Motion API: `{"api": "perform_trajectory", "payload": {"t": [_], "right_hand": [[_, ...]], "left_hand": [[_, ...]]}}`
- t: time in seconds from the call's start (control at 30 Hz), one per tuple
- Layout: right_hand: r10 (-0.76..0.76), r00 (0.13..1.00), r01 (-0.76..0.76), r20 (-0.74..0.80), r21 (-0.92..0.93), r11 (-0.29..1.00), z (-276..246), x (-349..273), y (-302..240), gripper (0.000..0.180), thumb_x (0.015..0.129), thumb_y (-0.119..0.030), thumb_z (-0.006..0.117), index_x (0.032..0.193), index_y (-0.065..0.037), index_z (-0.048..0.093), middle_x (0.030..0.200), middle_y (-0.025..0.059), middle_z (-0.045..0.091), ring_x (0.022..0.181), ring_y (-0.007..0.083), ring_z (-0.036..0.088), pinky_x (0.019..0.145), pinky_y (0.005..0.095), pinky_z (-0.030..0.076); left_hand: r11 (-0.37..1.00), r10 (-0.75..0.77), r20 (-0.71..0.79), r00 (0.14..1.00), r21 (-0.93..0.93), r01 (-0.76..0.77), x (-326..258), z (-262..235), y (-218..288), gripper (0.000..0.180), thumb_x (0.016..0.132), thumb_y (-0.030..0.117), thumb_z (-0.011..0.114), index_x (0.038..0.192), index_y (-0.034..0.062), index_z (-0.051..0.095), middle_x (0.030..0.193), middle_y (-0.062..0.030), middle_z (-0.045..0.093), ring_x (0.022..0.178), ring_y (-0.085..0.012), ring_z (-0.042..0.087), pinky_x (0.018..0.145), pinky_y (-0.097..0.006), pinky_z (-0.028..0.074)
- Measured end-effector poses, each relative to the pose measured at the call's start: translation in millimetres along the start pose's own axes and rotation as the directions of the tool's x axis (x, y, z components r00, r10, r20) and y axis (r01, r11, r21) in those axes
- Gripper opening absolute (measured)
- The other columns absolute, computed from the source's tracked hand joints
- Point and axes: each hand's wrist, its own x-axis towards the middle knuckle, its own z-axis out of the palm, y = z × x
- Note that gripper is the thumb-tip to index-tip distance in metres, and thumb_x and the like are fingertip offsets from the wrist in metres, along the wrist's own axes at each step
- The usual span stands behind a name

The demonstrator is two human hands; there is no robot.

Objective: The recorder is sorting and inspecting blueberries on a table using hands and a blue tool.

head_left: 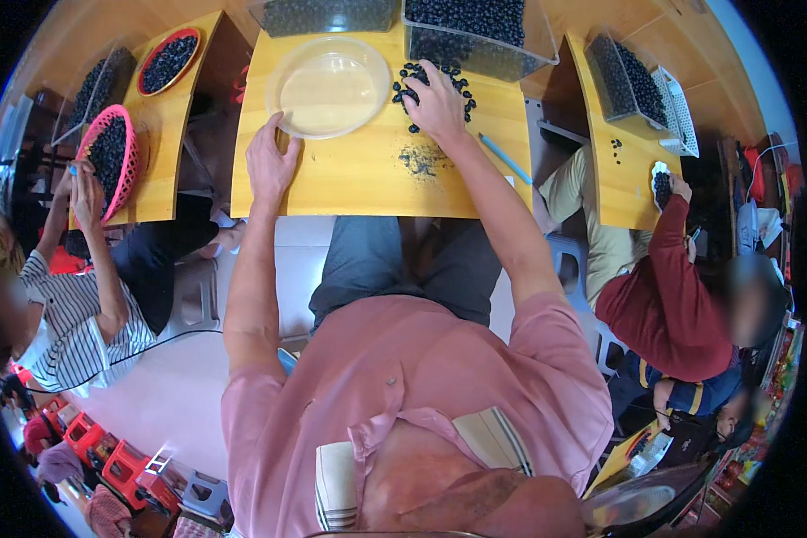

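A shallow, round, see-through plastic dish (330,133) lies on the yellow wooden table (359,184) before me. My left hand (272,164) rests at the dish's near left side, thumb and fingers apart, the fingertips at its rim. To the right of the dish lies a loose pile of small, shiny, black round pieces (464,87). My right hand (436,106) reaches over this pile with fingers spread and tips down among the pieces. Whether a piece is pinched under the fingertips is hidden. Dark crumbs (421,162) are scattered nearer me, below the pile.
A blue pen-like stick (506,159) lies right of my forearm. Clear bins of black pieces (480,56) stand along the far edge. A person with a pink basket (108,206) sits at the left table; another, in a dark red sleeve (663,260), works at the right table.
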Motion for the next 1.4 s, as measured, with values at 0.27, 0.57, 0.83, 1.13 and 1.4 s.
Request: {"api": "perform_trajectory", "payload": {"t": [0.27,0.57,0.83,1.13,1.4], "right_hand": [[-0.011,0.997,0.010,0.071,0.017,1.000,0.7,-4.2,5.4,0.054,0.083,-0.044,0.079,0.130,-0.021,0.071,0.156,0.0128,0.050,0.139,0.0422,0.046,0.112,0.0666,0.032],[-0.053,0.996,0.058,0.067,-0.080,0.995,-16.0,-5.7,-4.9,0.078,0.083,-0.060,0.076,0.149,-0.024,0.056,0.167,0.0229,0.028,0.149,0.0522,0.029,0.116,0.0726,0.023],[-0.116,0.982,0.092,-0.147,-0.164,0.982,-86.4,-44.5,-10.8,0.088,0.069,-0.028,0.090,0.149,-0.023,0.053,0.163,0.0171,0.034,0.148,0.0452,0.033,0.117,0.0698,0.028],[0.012,0.991,-0.107,-0.137,-0.716,0.690,-245.4,-303.6,29.1,0.063,0.084,-0.013,0.070,0.145,-0.026,0.061,0.153,0.0071,0.050,0.147,0.0309,0.040,0.122,0.0575,0.027],[0.967,0.011,-0.216,-0.256,-0.944,-0.248,-390.9,-845.4,24.3,0.048,0.108,-0.036,0.054,0.147,-0.009,0.051,0.134,0.0175,0.059,0.097,0.0357,0.070,0.071,0.0429,0.063]], "left_hand": [[1.000,-0.006,0.011,1.000,0.024,0.005,1.2,2.0,0.3,0.054,0.087,0.023,0.073,0.136,0.0056,0.060,0.126,-0.0209,0.069,0.119,-0.0372,0.064,0.106,-0.047,0.048],[1.000,-0.008,0.024,1.000,0.012,0.008,2.7,-0.3,0.5,0.053,0.087,0.020,0.074,0.136,0.0058,0.061,0.125,-0.0230,0.069,0.118,-0.0395,0.064,0.104,-0.047,0.050],[0.995,0.020,0.024,1.000,-0.093,-0.017,2.0,9.6,-5.1,0.055,0.090,0.024,0.072,0.139,0.0005,0.061,0.135,-0.0241,0.066,0.126,-0.0397,0.063,0.109,-0.045,0.047],[0.949,-0.025,0.111,0.993,-0.311,0.059,-2.0,14.6,-23.8,0.055,0.097,0.023,0.073,0.142,-0.0019,0.057,0.136,-0.0194,0.066,0.125,-0.0299,0.062,0.109,-0.039,0.046],[0.917,0.031,0.124,0.992,-0.398,0.022,4.0,30.6,-32.6,0.060,0.096,0.025,0.074,0.143,-0.0065,0.053,0.137,-0.0206,0.064,0.126,-0.0285,0.059,0.110,-0.038,0.045]]}}
